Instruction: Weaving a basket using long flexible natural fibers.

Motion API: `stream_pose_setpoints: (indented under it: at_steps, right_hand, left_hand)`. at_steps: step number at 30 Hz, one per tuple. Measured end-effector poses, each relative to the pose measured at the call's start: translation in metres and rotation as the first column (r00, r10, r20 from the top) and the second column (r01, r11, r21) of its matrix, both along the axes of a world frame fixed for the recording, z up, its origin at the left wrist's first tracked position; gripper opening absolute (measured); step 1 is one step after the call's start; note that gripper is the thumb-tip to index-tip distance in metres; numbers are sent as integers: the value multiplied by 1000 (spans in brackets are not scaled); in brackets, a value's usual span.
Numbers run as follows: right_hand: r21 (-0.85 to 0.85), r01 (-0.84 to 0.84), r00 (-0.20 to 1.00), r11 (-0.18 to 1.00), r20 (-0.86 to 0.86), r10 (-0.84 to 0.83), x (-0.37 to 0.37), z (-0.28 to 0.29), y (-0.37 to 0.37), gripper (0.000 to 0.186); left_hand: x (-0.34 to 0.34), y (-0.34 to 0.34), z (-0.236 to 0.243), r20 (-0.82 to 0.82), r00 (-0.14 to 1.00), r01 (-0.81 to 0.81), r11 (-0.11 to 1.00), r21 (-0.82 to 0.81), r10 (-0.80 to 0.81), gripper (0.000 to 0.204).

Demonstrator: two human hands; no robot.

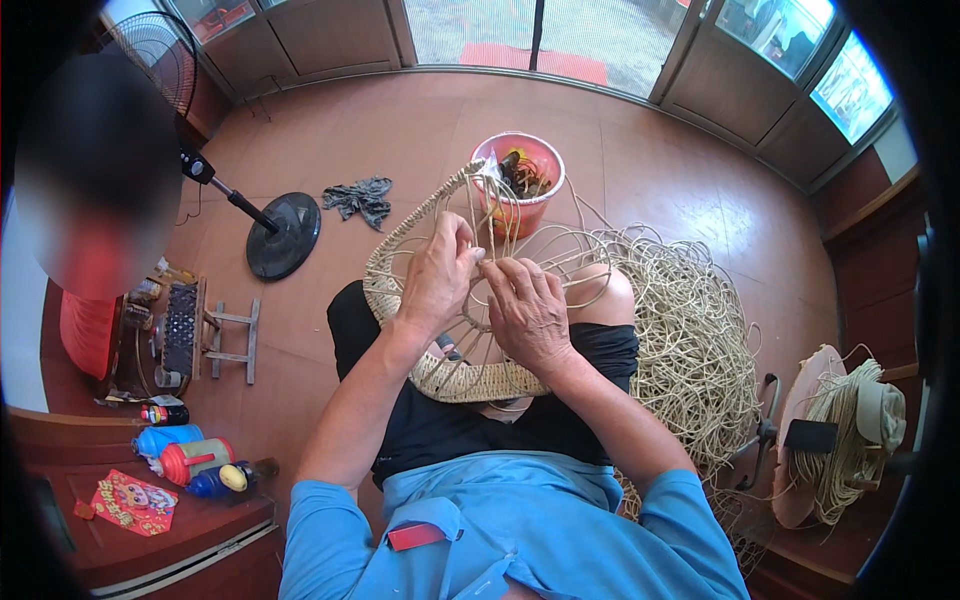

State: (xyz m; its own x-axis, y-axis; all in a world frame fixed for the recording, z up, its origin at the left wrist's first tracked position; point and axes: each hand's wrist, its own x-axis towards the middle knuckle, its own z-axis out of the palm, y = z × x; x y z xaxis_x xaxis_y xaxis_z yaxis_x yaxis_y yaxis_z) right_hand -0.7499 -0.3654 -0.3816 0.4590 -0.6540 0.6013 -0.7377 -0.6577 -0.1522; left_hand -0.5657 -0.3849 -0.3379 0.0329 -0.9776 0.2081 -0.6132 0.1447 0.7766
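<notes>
Reddish floor (420, 125), glass door (605, 35) at far edge; left hand (437, 278), right hand (528, 312) pinching strands (491, 228) at woven frame (386, 265)

from where i stand, yellowish lettering shows on a red paper packet (135, 503) lying on the dark red cabinet (218, 518) at the near left, beside its printed cartoon figure. markings on the small black-and-red jar (165, 414) farther back are too small to read.
</notes>
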Motion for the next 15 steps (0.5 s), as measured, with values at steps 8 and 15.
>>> stream_pose_setpoints:
  at_steps: [8,15]
  right_hand:
    - [-8,15,997,1000,77,-14,4,-1,4,59]
    - [-55,-100,995,994,-11,99,6,-7,1,64]
  left_hand:
    - [3,51,-16,-57,981,-190,978,-81,186,24]
    - [32,84,-9,117,960,-251,968,-30,253,29]
